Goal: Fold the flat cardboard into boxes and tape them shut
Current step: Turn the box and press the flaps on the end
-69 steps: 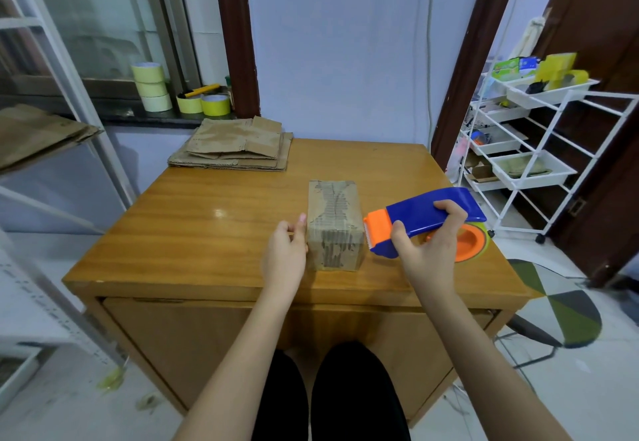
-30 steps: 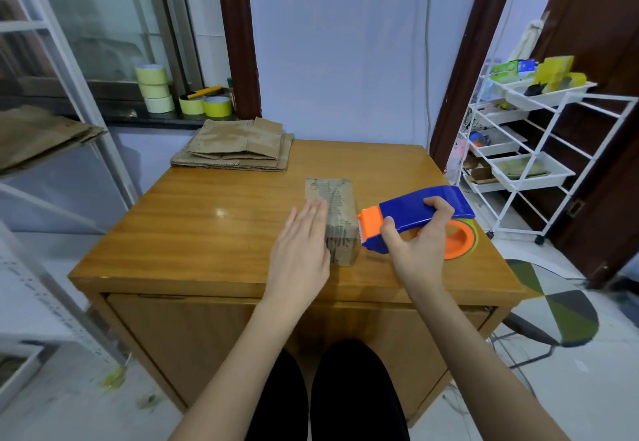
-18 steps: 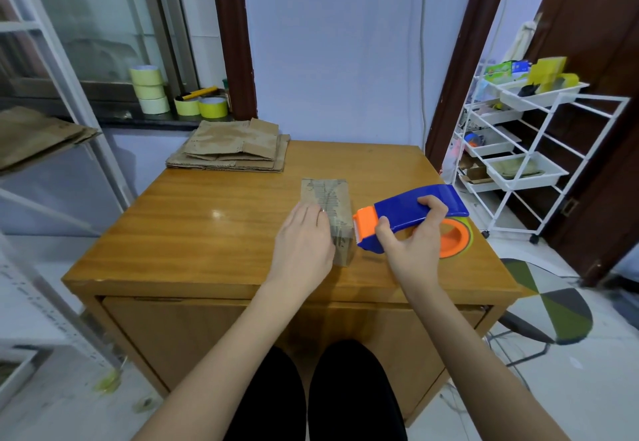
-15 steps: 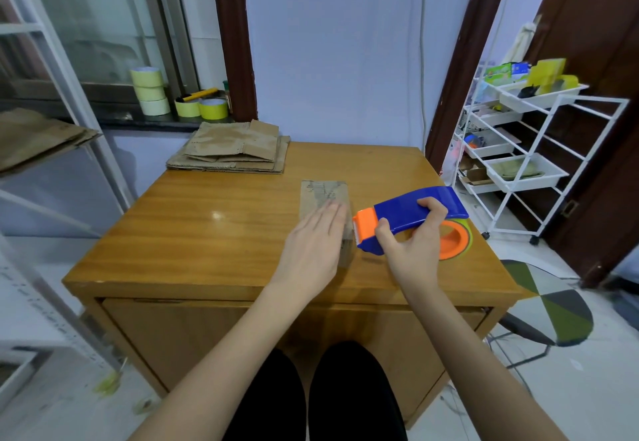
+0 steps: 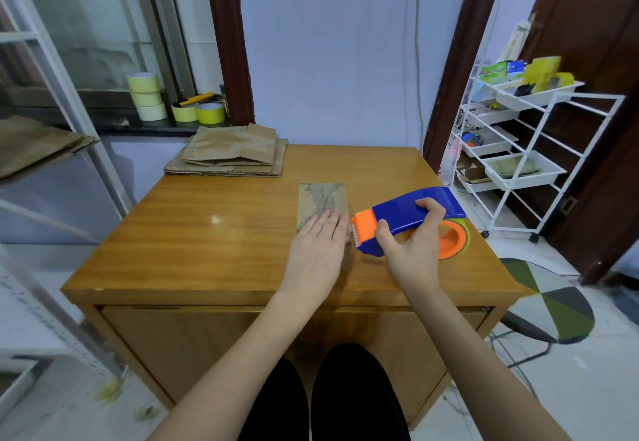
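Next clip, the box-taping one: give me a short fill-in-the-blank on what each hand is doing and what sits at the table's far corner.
1. The left hand lies flat, fingers straight, on top of the small cardboard ____.
2. The right hand grips a blue and orange tape ____.
3. At the far left corner of the table lies a stack of flat ____.
4. The dispenser's orange end points toward the ____ hand.

Missing words: box; dispenser; cardboard; left

box (image 5: 321,200) near end hidden under left hand (image 5: 316,250)
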